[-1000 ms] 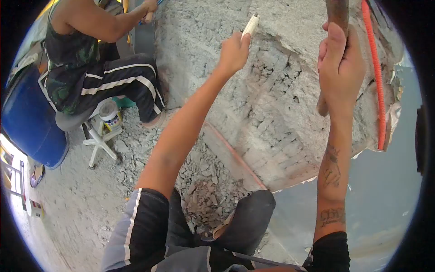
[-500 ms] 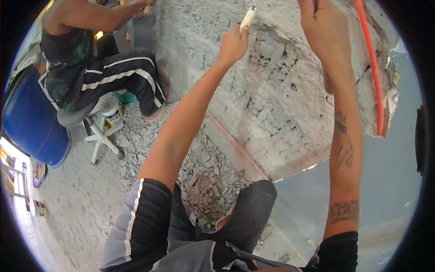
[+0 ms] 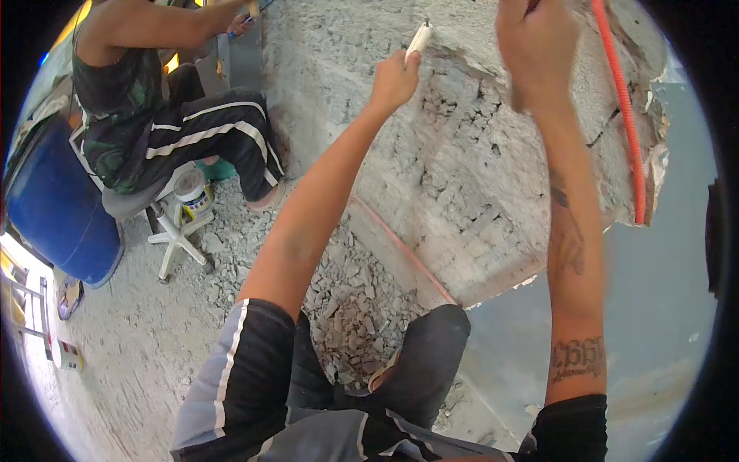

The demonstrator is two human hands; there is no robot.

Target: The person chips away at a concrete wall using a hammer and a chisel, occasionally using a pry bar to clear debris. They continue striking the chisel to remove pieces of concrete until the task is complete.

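My left hand [image 3: 396,79] is wrapped round a pale-handled tool [image 3: 419,40], whose thin metal tip points up at the rough, chipped wall [image 3: 462,146]. At the top of the view, my right hand [image 3: 539,46] is closed, its fingers curled. A small dark reddish bit shows at the top of that fist, but what it holds is cut off by the frame edge. An orange corrugated tube [image 3: 625,115] runs down the wall to the right of my right hand.
Rubble [image 3: 358,323] lies between my knees. At the left a co-worker [image 3: 123,100] sits on a stool with a white wheeled base [image 3: 178,240], near a paint bucket [image 3: 192,192] and a blue barrel [image 3: 61,208]. A thin reddish tube [image 3: 408,254] crosses the wall's lower part.
My right hand and forearm have shifted left, with the forearm turned a little. My left hand has hardly moved. The co-worker's hand has moved slightly.
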